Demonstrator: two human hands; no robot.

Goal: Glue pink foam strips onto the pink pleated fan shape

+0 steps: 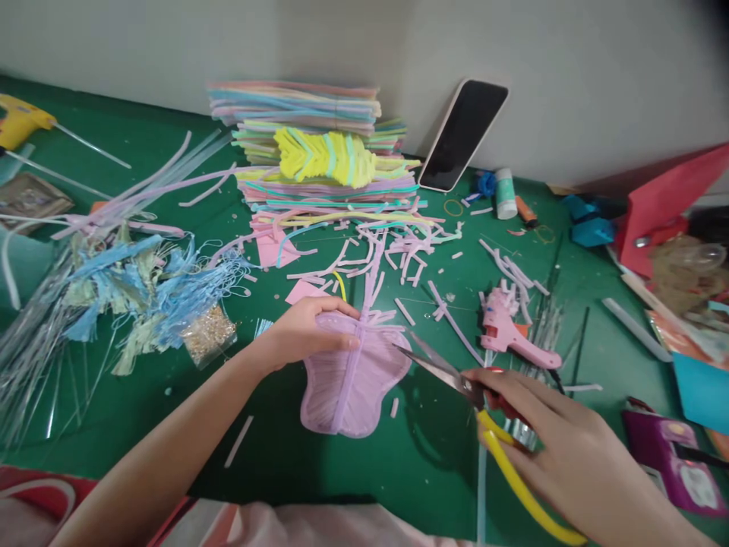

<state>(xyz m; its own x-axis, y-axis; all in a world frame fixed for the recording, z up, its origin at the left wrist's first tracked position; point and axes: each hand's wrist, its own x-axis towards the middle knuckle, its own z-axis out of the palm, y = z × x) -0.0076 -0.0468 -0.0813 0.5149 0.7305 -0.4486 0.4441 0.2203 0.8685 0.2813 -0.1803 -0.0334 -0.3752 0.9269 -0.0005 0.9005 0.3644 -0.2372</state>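
Note:
In my left hand (319,327) is a lilac butterfly-shaped piece (347,387) made of pipe cleaners, gripped near its upper end with thumb and fingers. A thicker stem runs down its middle. My right hand (547,418) holds a pair of scissors (456,377) with yellow and red handles. The blades are parted and point left at the butterfly's upper right edge; whether they touch it I cannot tell. Short lilac pipe cleaner offcuts (413,247) lie scattered just beyond.
Bundled pipe cleaners (307,106) lie along the wall, beside a leaning phone (467,133). A pink glue gun (512,334) is on the right, a yellow glue gun (23,121) far left. Blue tassels (176,281) and a bag of gold beads (208,334) lie left on the green table (256,456).

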